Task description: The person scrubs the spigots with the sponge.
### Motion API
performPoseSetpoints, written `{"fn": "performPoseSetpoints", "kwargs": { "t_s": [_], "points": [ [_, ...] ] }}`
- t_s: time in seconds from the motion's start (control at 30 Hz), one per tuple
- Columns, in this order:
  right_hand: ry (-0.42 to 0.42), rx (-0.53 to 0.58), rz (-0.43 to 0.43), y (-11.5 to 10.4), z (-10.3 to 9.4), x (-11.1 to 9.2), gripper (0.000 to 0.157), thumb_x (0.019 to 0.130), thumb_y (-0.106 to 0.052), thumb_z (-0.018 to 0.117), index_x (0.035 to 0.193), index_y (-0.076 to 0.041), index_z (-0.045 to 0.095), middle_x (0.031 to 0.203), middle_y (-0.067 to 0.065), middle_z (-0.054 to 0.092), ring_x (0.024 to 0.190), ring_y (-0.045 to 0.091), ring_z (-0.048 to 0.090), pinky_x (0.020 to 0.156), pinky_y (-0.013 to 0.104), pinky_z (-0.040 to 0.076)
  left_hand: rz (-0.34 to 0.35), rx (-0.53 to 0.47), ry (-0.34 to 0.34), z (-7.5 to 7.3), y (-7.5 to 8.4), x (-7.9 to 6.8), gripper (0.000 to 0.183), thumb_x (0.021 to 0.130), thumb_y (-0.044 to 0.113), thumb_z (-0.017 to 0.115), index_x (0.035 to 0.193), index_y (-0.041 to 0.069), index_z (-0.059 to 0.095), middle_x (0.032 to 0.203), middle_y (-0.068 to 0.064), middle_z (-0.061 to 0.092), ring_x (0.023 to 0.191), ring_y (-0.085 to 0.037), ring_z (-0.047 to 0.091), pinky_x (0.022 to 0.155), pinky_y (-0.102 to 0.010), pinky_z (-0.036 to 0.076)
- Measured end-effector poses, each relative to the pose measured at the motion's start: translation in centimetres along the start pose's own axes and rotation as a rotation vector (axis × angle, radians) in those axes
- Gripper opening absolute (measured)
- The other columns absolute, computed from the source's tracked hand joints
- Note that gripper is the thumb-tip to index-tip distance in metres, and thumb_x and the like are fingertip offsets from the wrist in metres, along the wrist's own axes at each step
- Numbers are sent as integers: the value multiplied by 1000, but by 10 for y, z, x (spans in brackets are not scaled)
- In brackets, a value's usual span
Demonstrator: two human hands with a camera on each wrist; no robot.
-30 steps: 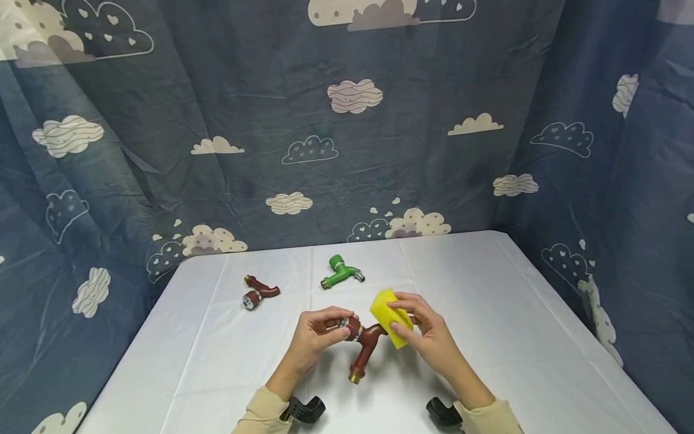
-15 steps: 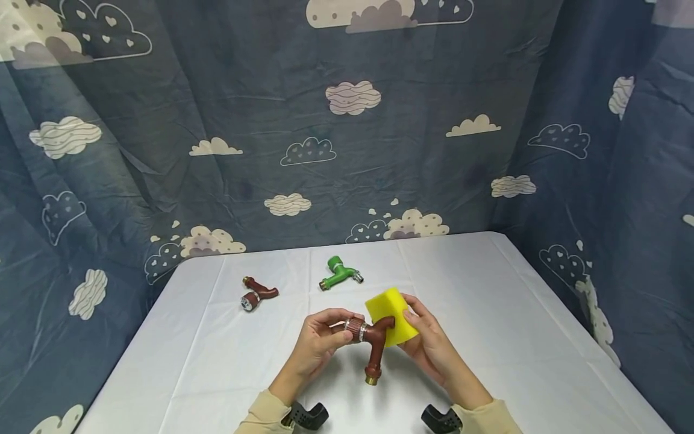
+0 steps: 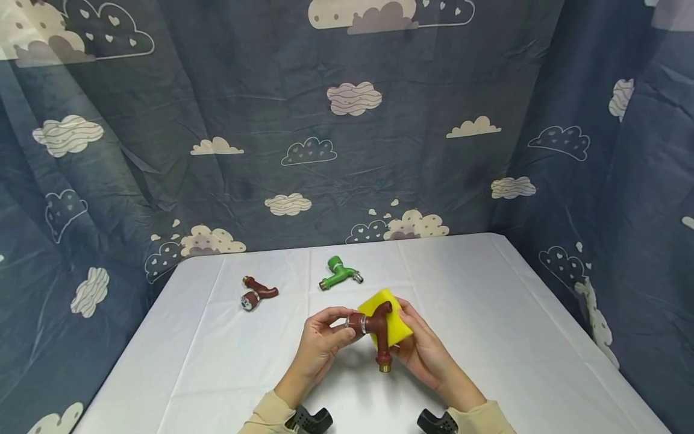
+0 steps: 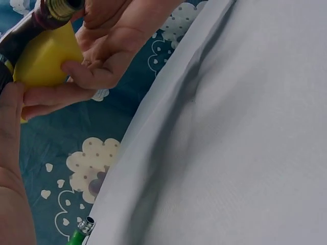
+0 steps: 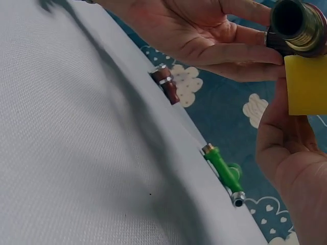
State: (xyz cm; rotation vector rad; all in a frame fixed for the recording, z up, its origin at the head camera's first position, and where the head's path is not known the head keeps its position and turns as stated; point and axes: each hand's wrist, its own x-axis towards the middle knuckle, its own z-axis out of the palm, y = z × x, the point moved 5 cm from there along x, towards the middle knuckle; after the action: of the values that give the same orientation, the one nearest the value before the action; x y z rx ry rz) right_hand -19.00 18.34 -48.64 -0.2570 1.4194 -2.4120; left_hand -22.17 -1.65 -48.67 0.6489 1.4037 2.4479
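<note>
My left hand [image 3: 324, 340] pinches the ribbed knob of a brown tap [image 3: 381, 331] between thumb and fingers, above the table. The tap's brass threaded end points down and its curved spout points up. Behind the tap, my right hand [image 3: 428, 352] grips a yellow sponge [image 3: 400, 328], which lies right against the tap's body. In the left wrist view the yellow sponge [image 4: 48, 58] sits between the tap and the right fingers. The right wrist view looks into the tap's open threaded end [image 5: 294, 23], with the sponge [image 5: 309, 87] beside it.
A second brown tap [image 3: 259, 293] lies at the left of the white-covered table [image 3: 504, 325]. A green tap [image 3: 340, 273] with a metal spout tip lies farther back, near the middle. Dark cloud-patterned curtains [image 3: 244, 78] surround the table's back and sides.
The brown tap has turned so its threaded end points straight down and its spout upward. My right hand has shifted the sponge from over the spout to behind the tap.
</note>
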Motion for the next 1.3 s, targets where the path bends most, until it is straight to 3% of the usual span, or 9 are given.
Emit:
{"fn": "performPoseSetpoints", "kwargs": {
  "t_s": [0.2,0.5,0.7,1.3],
  "points": [
    [-16,2,26,4,-2,1,31,118,-36,37,148,-34,45,141,-4,59,116,15,66,93,29,61,42,-31,57,-1,0,0,32,93,-4,78,115,19,78,119,0,75,104,-12,79,94,-31,66],
    [-37,-10,61,7,-4,2,33,118,-35,38,150,-31,47,141,-1,58,117,17,64,99,32,61,67,-48,123,-2,1,-1,34,93,-10,75,112,18,77,118,-1,75,103,-13,79,95,-36,65],
    [-78,-19,102,8,-3,4,37,118,-33,40,153,-24,46,145,1,56,128,18,64,109,38,59,97,-57,212,-8,4,1,34,94,-10,73,111,19,76,115,0,73,100,-12,79,97,-39,65],
    [-160,22,130,8,-4,1,32,118,-32,36,148,-27,46,142,2,61,124,21,66,101,37,61,161,-110,329,-14,6,2,37,92,-17,70,107,17,75,113,-2,65,98,-17,80,93,-41,67]
  ]
}}
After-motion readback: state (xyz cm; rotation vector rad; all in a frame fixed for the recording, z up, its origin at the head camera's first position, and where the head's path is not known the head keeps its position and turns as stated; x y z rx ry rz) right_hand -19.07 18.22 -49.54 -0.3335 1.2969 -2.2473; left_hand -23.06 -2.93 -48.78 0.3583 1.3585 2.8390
